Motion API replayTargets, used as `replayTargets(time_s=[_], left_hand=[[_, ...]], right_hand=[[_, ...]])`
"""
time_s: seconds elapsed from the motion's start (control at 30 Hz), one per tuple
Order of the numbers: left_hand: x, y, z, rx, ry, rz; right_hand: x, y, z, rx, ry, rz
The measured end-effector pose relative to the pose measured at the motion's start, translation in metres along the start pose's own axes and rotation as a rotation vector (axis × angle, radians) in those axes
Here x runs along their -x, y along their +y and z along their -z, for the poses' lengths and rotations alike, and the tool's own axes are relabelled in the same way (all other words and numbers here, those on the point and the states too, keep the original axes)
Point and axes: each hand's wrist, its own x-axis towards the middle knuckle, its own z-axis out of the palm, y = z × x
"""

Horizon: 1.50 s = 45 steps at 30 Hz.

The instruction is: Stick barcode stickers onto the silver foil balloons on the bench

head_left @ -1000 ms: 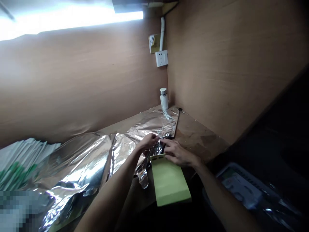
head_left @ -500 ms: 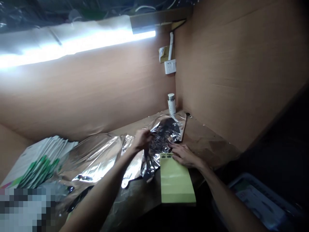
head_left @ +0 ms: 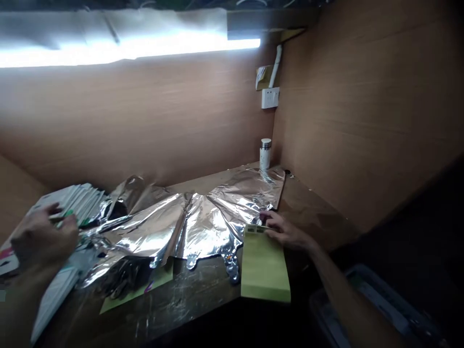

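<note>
yellow-green envelope (head_left: pixel 264 268), long axis toward body; right hand (head_left: pixel 288 233) nearer, fingers together on far end; left hand (head_left: pixel 43 239) well off, fingers spread.

Brown wood-grain panel walls (head_left: pixel 145 116) met at a corner above a wooden workbench (head_left: pixel 311 208) in a dimly lit booth. A fluorescent tube light (head_left: pixel 145 52) ran along the top of the back wall, throwing a harsh white glare. Near the corner, a white wall socket (head_left: pixel 270 97) was mounted below a white conduit (head_left: pixel 276 60) and a small tan card (head_left: pixel 263 77). A white bottle with a metal cap (head_left: pixel 265 154) stood on the bench against the back wall, while the lower right of the frame fell into deep shadow (head_left: pixel 409 217).
</note>
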Motion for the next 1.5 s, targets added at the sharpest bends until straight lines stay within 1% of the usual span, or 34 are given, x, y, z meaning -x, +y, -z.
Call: replayTargets(time_s=[0.03,0.07,0.13,0.17,0.2,0.23,0.27,0.3,0.37,0.43,0.5,0.6,0.7,0.8,0.9,1.0,1.1,1.17,1.27,1.4,1.47,1.5], left_hand=[[0.021,0.025,0.0,0.047,0.111,0.036],[0.046,0.052,-0.002,0.165,-0.035,-0.007],[0.098,0.107,-0.01,0.481,-0.452,-0.046],[0.124,0.131,-0.017,0.562,-0.68,-0.09],[0.147,0.149,-0.025,0.603,-0.836,-0.138],[0.166,0.161,-0.034,0.635,-0.923,-0.163],[0.182,0.167,-0.043,0.649,-0.96,-0.174],[0.194,0.169,-0.053,0.657,-0.943,-0.164],[0.207,0.162,-0.07,0.68,-0.881,-0.11],[0.21,0.149,-0.082,0.709,-0.843,-0.044],[0.21,0.139,-0.088,0.713,-0.826,0.005],[0.212,0.13,-0.089,0.697,-0.788,0.032],[0.216,0.125,-0.087,0.704,-0.778,0.057],[0.22,0.123,-0.086,0.727,-0.772,0.109],[0.222,0.121,-0.085,0.763,-0.796,0.127],[0.225,0.12,-0.084,0.763,-0.792,0.1],[0.227,0.12,-0.083,0.725,-0.773,0.091],[0.228,0.12,-0.082,0.702,-0.779,0.092],[0.23,0.121,-0.079,0.702,-0.801,0.085],[0.233,0.122,-0.079,0.697,-0.777,0.091],[0.236,0.121,-0.08,0.674,-0.759,0.093],[0.238,0.12,-0.08,0.662,-0.761,0.086]], right_hand=[[0.004,-0.013,0.003,-0.074,-0.026,0.01],[0.007,-0.028,0.003,-0.132,-0.067,0.021],[0.01,-0.058,-0.001,-0.183,-0.17,0.052],[0.01,-0.071,-0.007,-0.182,-0.215,0.068],[0.008,-0.082,-0.014,-0.167,-0.246,0.083],[0.005,-0.091,-0.023,-0.141,-0.261,0.094],[0.002,-0.096,-0.033,-0.1,-0.258,0.103],[-0.001,-0.099,-0.044,-0.038,-0.234,0.111],[-0.006,-0.099,-0.067,0.149,-0.138,0.144],[-0.009,-0.094,-0.091,0.349,-0.009,0.202],[-0.01,-0.087,-0.113,0.462,0.107,0.283],[-0.007,-0.077,-0.138,0.448,0.229,0.386],[-0.005,-0.073,-0.15,0.36,0.307,0.429],[-0.006,-0.078,-0.153,0.279,0.351,0.38],[-0.009,-0.085,-0.151,0.282,0.291,0.328],[-0.011,-0.086,-0.149,0.32,0.256,0.369],[-0.009,-0.084,-0.151,0.323,0.307,0.444],[-0.007,-0.083,-0.152,0.303,0.342,0.467],[-0.004,-0.085,-0.154,0.253,0.351,0.439],[0.002,-0.092,-0.154,0.214,0.278,0.426],[0.004,-0.095,-0.148,0.15,0.265,0.409],[0.004,-0.096,-0.142,0.086,0.275,0.374]])
